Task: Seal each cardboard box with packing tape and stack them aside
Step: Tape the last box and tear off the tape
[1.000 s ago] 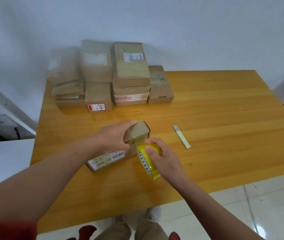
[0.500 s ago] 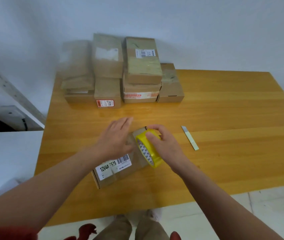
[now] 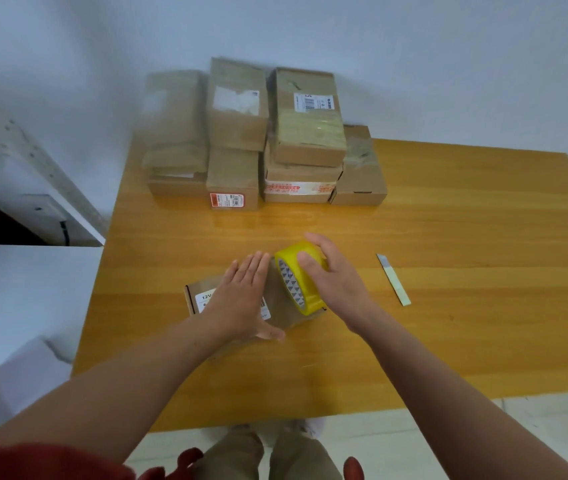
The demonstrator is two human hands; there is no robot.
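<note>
Table [image 3: 449, 220]: labelled brown box [image 3: 277, 303] under flat left hand [image 3: 241, 299]; right grip [image 3: 331, 285] round yellow tape [image 3: 307, 299].

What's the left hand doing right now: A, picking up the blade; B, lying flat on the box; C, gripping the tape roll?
B: the left hand lies flat with straight fingers on the box, while the right hand grips the tape roll.

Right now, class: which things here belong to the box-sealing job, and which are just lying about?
In the job: box under the left hand; yellow tape roll held by the right hand; stack of boxes at the back; knife on the table, probably for cutting tape.
Lying about: white shelf frame beside the table.
</note>
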